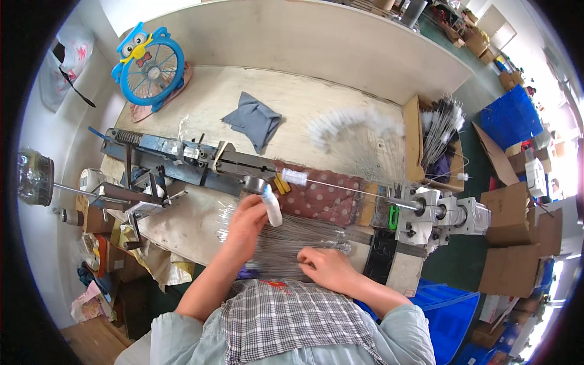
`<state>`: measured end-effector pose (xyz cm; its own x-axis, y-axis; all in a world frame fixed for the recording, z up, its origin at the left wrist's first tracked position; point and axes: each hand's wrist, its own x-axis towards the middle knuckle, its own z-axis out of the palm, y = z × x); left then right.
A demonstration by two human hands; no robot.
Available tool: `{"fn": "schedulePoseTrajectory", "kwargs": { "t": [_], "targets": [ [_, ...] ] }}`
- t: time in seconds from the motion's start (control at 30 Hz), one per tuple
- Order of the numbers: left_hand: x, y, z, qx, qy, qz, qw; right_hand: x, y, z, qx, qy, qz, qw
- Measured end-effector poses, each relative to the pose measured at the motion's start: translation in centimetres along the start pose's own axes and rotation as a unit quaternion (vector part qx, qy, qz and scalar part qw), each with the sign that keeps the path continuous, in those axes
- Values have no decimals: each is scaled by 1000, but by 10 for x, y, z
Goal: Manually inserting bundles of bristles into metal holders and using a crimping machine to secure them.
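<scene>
White brush (272, 205) pinched in raised left hand (245, 222) (right hand (326, 266) flat on wires (286, 240)).

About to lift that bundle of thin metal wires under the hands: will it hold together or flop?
The wire bundle probably sags and fans apart, its strands lying loose. Thin wires likely slide from the right hand.

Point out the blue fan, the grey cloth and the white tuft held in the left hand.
blue fan (150, 68), head view, grille centre.
grey cloth (254, 120), head view, middle fold.
white tuft (272, 205), head view, its middle.
</scene>
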<state>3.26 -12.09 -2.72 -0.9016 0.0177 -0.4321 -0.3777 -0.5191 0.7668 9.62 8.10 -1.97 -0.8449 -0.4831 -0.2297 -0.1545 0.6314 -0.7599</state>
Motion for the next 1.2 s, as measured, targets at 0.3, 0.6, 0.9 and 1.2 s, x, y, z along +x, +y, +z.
{"fn": "schedulePoseTrajectory", "kwargs": {
  "t": [0.3, 0.6, 0.9, 1.2],
  "targets": [
    [-32, 95, 47, -352, -185, -313, 862, -6, -8, -39, -213, 62, -18, 975],
    [-52, 62, 6, -169, -189, -168, 953, 1, -26, -73, -422, 124, -4, 898],
    [-24, 52, 69, 356, -435, 155, 813, -42, -6, -196, -337, 442, 60, 829],
    [51, -36, 158, 603, -241, 451, 612, 9, 22, -164, -151, 358, -53, 920]
  ]
}}
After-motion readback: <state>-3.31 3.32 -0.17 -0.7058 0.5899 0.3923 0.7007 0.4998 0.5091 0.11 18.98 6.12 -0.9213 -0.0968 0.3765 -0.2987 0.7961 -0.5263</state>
